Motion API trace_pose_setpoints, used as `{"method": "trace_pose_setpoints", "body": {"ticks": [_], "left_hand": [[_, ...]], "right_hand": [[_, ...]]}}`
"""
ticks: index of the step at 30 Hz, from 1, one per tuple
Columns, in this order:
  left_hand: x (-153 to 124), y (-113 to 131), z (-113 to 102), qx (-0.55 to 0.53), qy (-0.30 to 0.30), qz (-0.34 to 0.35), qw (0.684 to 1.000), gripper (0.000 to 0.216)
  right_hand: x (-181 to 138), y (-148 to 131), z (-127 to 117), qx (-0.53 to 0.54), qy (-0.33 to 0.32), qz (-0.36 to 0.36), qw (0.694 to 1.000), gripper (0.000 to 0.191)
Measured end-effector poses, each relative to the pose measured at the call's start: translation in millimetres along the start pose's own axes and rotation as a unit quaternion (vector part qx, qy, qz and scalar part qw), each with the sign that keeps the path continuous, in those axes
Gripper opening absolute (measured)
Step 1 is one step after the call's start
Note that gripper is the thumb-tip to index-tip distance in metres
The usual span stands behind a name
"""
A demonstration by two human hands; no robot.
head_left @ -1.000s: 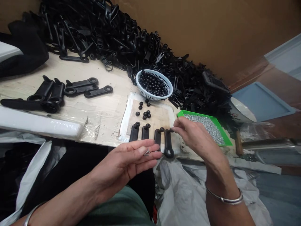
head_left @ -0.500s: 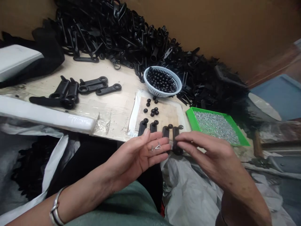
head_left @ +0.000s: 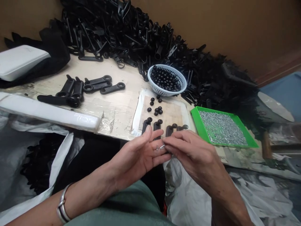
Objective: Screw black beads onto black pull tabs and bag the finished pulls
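Note:
My left hand (head_left: pixel 141 153) lies palm up at the table's front edge, fingers stretched out, with small metal screws (head_left: pixel 160 146) resting on the fingertips. My right hand (head_left: pixel 190 150) reaches across and pinches at those screws with thumb and forefinger. Just beyond the hands, several black plastic handles (head_left: pixel 157 125) lie side by side on a wooden pad (head_left: pixel 172 114), each with a black bead at its far end. Loose black beads (head_left: pixel 156 110) lie on the pad further back.
A white basket (head_left: pixel 167 80) of black beads stands behind the pad. A green tray (head_left: pixel 223 127) of screws is at the right. A big heap of black plastic parts (head_left: pixel 141 37) fills the back. More black handles (head_left: pixel 82 89) and a white bar (head_left: pixel 47 111) lie left.
My right hand has moved left from the handles on the pad to the screws on my left fingertips. The view has shifted slightly.

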State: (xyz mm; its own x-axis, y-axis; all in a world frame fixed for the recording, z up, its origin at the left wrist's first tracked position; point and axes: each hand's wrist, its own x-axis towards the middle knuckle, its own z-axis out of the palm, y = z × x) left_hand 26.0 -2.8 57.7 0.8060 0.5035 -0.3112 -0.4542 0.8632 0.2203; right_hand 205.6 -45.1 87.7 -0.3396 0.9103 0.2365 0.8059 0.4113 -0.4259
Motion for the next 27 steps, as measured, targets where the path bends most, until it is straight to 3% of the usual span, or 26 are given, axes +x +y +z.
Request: {"method": "trace_pose_setpoints", "body": {"ticks": [6, 11, 19, 27], "left_hand": [[-0.4, 1.3, -1.9, -0.004, -0.012, 0.003, 1.000, 0.058], [0.3, 2.1, -2.4, 0.001, 0.000, -0.001, 1.000, 0.058], [-2.6, 0.2, -3.3, 0.018, 0.051, -0.008, 0.999, 0.049], [-3.3, -0.5, -6.7, 0.040, 0.037, 0.000, 0.999, 0.042]], "right_hand": [[5.4, 0.7, 0.5, 0.016, -0.018, -0.004, 1.000, 0.018], [5.1, -2.7, 1.4, 0.074, 0.009, 0.011, 0.997, 0.020], [-4.4, 17.5, -20.6, 0.058, 0.132, 0.161, 0.976, 0.007], [9.0, 41.1, -17.1, -0.109, 0.106, 0.063, 0.986, 0.012]]}}
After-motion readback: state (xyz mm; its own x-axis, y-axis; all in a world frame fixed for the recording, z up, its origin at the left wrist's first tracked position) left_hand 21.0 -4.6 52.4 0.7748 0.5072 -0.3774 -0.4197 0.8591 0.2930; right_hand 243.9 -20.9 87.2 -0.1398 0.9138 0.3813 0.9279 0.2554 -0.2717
